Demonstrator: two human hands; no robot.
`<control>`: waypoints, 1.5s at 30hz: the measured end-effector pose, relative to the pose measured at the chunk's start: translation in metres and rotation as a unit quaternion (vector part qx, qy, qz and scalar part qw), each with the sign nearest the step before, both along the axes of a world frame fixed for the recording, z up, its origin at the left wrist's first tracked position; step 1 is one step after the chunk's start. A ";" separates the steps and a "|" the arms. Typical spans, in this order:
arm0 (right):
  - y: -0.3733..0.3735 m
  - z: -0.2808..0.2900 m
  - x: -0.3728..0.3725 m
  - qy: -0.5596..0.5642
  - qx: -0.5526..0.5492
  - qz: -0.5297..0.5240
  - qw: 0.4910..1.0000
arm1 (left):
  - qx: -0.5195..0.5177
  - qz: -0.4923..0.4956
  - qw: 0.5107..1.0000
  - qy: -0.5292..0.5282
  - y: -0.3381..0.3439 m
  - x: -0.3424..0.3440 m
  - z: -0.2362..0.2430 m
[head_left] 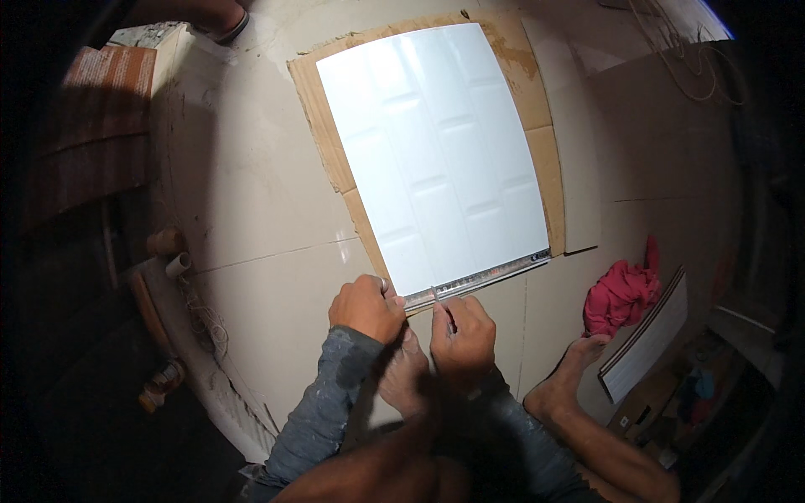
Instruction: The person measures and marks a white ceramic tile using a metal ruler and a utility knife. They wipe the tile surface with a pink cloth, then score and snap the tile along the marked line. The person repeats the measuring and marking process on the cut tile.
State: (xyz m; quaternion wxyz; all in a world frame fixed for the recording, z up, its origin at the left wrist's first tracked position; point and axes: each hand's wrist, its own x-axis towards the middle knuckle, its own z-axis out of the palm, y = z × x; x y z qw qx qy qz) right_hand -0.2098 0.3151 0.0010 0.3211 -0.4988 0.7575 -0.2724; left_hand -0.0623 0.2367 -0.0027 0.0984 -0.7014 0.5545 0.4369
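A glossy white tile with a raised brick pattern lies flat on a sheet of cardboard. Along its near edge runs a metal ruler. My left hand is closed at the tile's near left corner, its fingers gripping the ruler's left end. Just to the right, my right hand holds a slim pen-like tool in a pinch, with the upper part showing across the ruler. The tool's exact kind is too small to tell, and my fingers partly hide it.
My bare feet are close by, one under my hands. To the right lie a crumpled pink cloth and a narrow white-faced tile strip. Rusty corrugated sheet, a white pipe piece and string are at left. Another person's foot is at the top.
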 end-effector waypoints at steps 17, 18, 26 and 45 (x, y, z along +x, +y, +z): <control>0.001 -0.002 -0.002 0.001 -0.016 0.015 1.000 | -0.016 -0.007 1.000 0.005 0.001 0.001 -0.002; 0.001 -0.002 -0.002 0.000 -0.014 0.013 1.000 | -0.010 -0.003 1.000 0.007 0.001 0.001 -0.002; 0.003 -0.002 0.000 0.019 0.006 0.024 0.999 | -0.006 -0.010 1.000 0.008 0.001 0.002 -0.004; 0.000 -0.004 0.000 -0.020 0.024 0.019 0.999 | 0.068 -0.012 0.998 -0.013 -0.012 -0.006 0.010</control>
